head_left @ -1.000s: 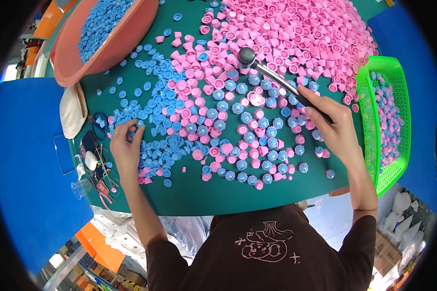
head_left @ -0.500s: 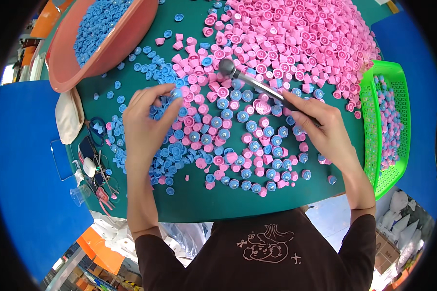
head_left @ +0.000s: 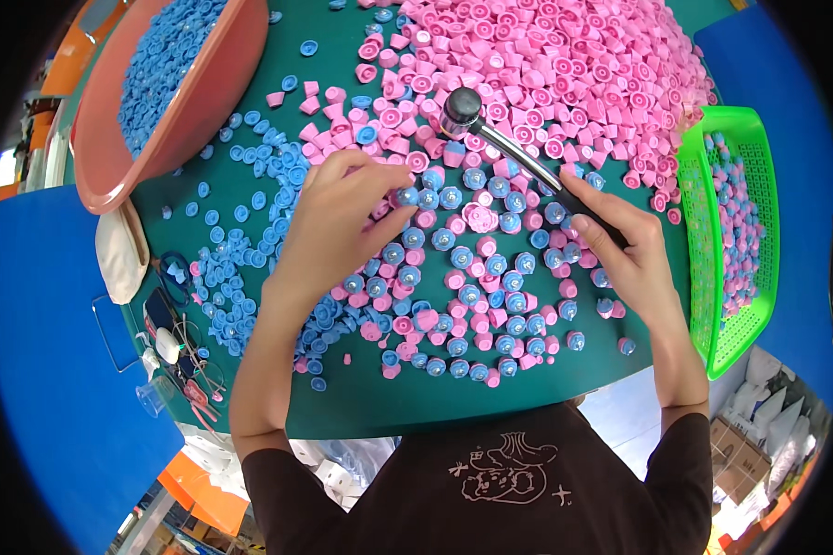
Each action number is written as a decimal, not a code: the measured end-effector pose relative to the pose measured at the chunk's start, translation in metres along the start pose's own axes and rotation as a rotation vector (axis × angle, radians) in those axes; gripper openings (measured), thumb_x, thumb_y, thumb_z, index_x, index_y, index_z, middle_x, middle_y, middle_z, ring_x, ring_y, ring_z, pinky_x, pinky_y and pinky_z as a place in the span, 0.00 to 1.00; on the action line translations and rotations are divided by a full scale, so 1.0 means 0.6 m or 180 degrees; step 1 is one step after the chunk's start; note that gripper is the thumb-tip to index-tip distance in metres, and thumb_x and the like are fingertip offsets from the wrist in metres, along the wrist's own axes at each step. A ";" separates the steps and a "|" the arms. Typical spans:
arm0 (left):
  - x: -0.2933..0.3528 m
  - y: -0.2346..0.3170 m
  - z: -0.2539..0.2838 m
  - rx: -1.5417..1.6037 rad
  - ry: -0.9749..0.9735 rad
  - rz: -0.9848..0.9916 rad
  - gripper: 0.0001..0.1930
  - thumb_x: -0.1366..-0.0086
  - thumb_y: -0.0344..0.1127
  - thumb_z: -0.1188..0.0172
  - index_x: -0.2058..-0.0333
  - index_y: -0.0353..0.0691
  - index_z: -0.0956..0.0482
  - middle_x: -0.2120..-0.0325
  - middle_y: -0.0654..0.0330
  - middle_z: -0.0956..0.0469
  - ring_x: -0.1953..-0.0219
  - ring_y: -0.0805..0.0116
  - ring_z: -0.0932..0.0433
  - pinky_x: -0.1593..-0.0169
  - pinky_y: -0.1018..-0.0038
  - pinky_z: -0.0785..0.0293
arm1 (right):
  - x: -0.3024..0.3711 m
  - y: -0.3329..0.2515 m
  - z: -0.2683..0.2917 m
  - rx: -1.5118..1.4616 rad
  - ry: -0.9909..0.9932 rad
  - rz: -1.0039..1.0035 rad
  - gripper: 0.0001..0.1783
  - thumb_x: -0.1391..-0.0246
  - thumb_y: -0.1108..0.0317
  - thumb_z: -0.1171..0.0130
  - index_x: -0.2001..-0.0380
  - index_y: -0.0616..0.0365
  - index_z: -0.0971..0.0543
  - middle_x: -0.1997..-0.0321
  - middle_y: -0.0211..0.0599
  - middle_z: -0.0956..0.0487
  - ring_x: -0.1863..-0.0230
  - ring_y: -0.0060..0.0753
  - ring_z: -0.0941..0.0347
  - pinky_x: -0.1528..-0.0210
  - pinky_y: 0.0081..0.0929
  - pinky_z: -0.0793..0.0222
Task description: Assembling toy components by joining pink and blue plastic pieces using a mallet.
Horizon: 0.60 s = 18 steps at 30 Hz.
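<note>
My left hand (head_left: 335, 222) is closed with thumb and fingertips around a small blue cap (head_left: 407, 195) that has a shiny centre. It is at the edge of the rows of assembled pieces, and whether a pink cup sits under the cap is hidden. My right hand (head_left: 631, 254) grips the black handle of a hammer (head_left: 516, 155) with a metal shaft and a round, dark head. The hammer head hovers over or near the pink cups (head_left: 574, 74), up and to the right of my left fingertips. Around both hands stand pink cups topped with blue caps (head_left: 473, 178).
A pinkish-orange basin (head_left: 215, 92) of blue caps stands at far left. Loose blue caps (head_left: 231, 319) lie left of my left forearm. At right is a green basket (head_left: 692, 231) of finished pieces. Phone (head_left: 159, 310), cables and a clear cup (head_left: 150, 398) lie at the left edge.
My left hand has moved right with the blue cap, from over the loose caps to the edge of the assembled pieces. The hammer head has shifted slightly right and up in view.
</note>
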<state>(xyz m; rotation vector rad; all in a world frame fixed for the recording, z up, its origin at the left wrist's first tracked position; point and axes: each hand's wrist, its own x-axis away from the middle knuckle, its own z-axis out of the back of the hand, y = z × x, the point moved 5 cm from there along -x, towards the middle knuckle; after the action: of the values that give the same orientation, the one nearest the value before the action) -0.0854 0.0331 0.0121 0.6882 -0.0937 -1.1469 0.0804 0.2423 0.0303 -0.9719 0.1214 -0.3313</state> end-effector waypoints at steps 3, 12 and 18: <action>-0.006 -0.008 0.000 0.0040 0.0202 0.0190 0.14 0.52 0.29 0.30 0.64 0.41 0.20 0.70 0.63 0.22 0.61 0.63 0.27 0.55 0.67 0.32 | 0.000 0.008 0.000 -0.0004 -0.0052 -0.0077 0.22 0.44 0.76 0.42 0.45 0.55 0.24 0.71 0.37 0.22 0.73 0.22 0.30 0.68 0.22 0.34; -0.050 -0.013 -0.013 -0.0223 0.0243 0.0171 0.12 0.52 0.30 0.30 0.67 0.38 0.20 0.72 0.61 0.25 0.66 0.61 0.29 0.61 0.68 0.32 | 0.005 0.007 -0.010 0.0028 -0.0227 0.0122 0.23 0.45 0.75 0.41 0.45 0.56 0.24 0.66 0.38 0.20 0.70 0.25 0.29 0.64 0.23 0.33; -0.054 -0.014 -0.008 -0.0205 0.0143 0.0161 0.14 0.53 0.31 0.29 0.67 0.37 0.20 0.72 0.61 0.25 0.67 0.63 0.29 0.61 0.70 0.33 | 0.011 0.003 -0.012 0.0234 -0.0322 0.0082 0.23 0.45 0.77 0.41 0.45 0.58 0.24 0.68 0.37 0.21 0.71 0.24 0.31 0.67 0.23 0.35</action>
<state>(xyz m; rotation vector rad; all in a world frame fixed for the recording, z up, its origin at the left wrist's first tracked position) -0.1044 0.0612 0.0124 0.6506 -0.0358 -1.0810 0.0854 0.2352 0.0248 -0.9117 0.0295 -0.2607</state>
